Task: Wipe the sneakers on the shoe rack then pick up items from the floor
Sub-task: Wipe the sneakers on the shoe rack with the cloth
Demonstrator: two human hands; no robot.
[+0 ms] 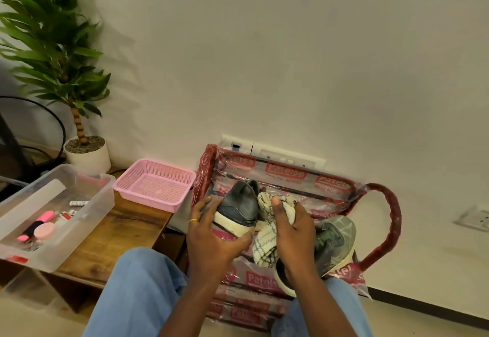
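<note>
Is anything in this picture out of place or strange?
The shoe rack is wrapped in printed plastic, crumpled at its right edge: odd for a rack in use. The left hand holds one sneaker; the other sneaker lies tilted on the rack, beside the right hand, which holds a cloth. Nothing looks spilled or broken.

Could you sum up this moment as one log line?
step: wipe sneakers | left hand: holds grey sneaker | right hand: grips checked cloth | second sneaker: on shoe rack

The left hand point(211, 233) grips a grey sneaker point(239, 211) over the shoe rack point(381, 220); the right hand point(291, 228) presses a checked cloth point(267, 241) against it.
</note>
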